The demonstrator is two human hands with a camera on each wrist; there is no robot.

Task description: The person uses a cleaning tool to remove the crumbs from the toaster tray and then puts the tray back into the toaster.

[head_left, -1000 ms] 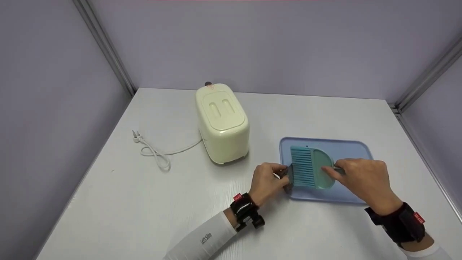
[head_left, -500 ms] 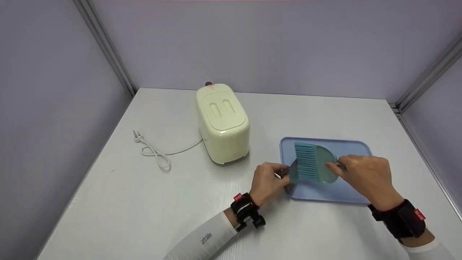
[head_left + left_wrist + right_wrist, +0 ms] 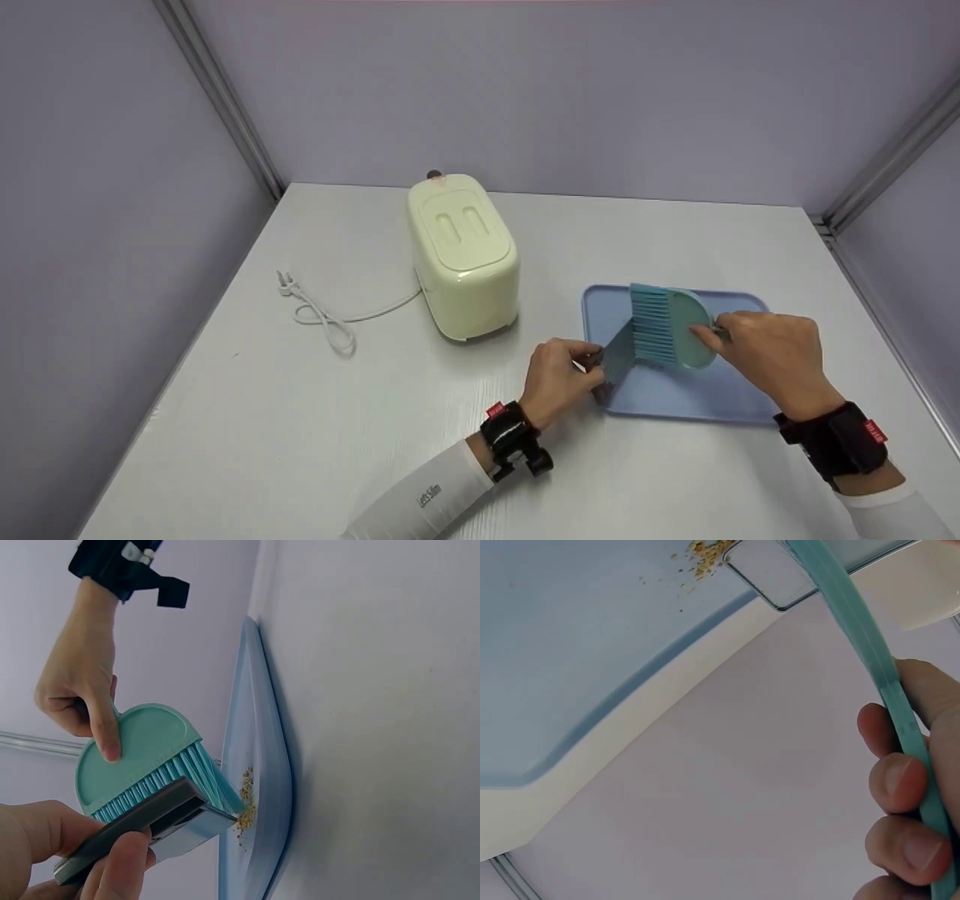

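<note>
My left hand [image 3: 559, 379] grips the dark front edge of a metal crumb tray [image 3: 619, 356], which tilts down over the blue tray [image 3: 697, 401]. In my right hand [image 3: 776, 356] is the handle of a teal hand brush [image 3: 690, 334]. Its blue bristles [image 3: 652, 326] overlap the crumb tray's far end in the head view. The left wrist view has the bristles reaching down along the metal sheet to its lower corner. Brown crumbs [image 3: 246, 810] lie on the blue tray right under that corner. More of these crumbs show beside the metal rim in the right wrist view.
A cream toaster [image 3: 465, 262] with a lid on top stands left of the blue tray. From it a white cord [image 3: 375, 313] runs left to a plug [image 3: 286, 285], loosely looped on the white table [image 3: 337, 435]. Pale walls enclose the back and sides.
The brush has moved right and away from me, uncovering more of the crumb tray. My left hand has stayed nearly still, while the right moved with the brush.
</note>
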